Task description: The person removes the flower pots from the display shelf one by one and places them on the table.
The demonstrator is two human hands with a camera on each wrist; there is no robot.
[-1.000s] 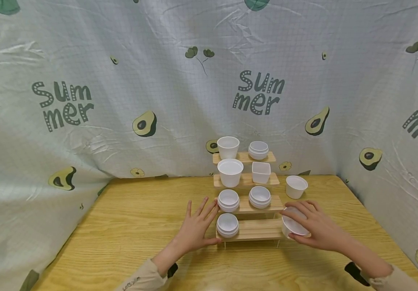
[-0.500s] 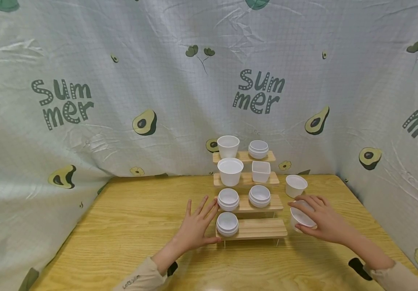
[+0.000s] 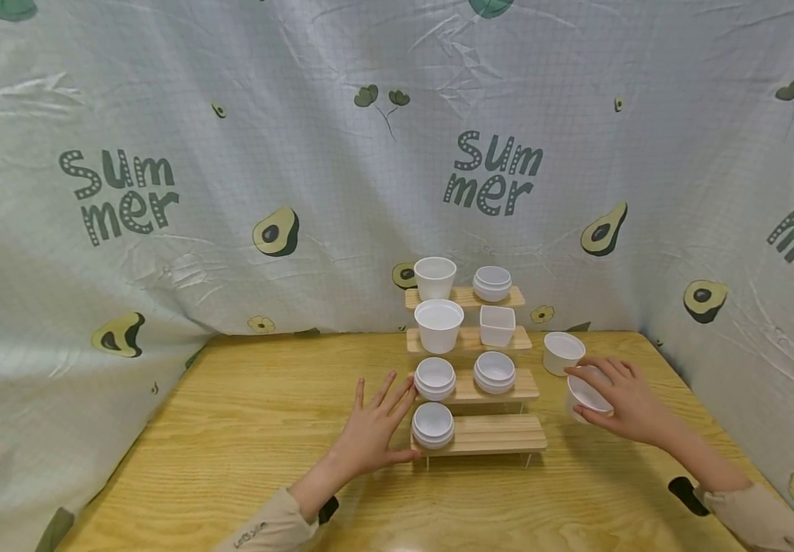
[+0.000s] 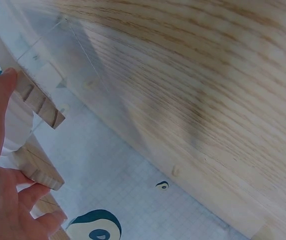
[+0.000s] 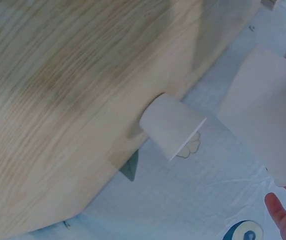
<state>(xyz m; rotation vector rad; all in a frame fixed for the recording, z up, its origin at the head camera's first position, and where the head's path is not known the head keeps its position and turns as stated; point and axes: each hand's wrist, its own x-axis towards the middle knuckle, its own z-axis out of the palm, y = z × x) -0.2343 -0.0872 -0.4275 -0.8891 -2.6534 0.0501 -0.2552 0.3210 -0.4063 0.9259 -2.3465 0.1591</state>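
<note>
My right hand (image 3: 627,405) grips a white plastic cup (image 3: 588,392) by its rim, to the right of a four-step wooden stand (image 3: 500,433). The right wrist view shows the held cup's smooth side, with fingertips (image 5: 278,207) at its rim. Fingers spread, my left hand (image 3: 372,438) rests against the stand's left end. In the left wrist view its thumb (image 4: 7,82) is on one step's end and other fingers are at the step beyond. Close to it are a round white pot (image 3: 433,425) on the lowest step and another pot (image 3: 434,379) above.
A second white cup (image 3: 563,354) stands on the wooden table (image 3: 279,429) behind the held one. Higher steps carry tall cups (image 3: 439,326), a square cup (image 3: 496,326) and round pots (image 3: 494,372). A printed curtain (image 3: 341,176) borders the table at the back and sides.
My right hand has carried the cup away from the lowest step's right end, rightward and toward the back, near the standing cup. My left hand has stayed at the stand.
</note>
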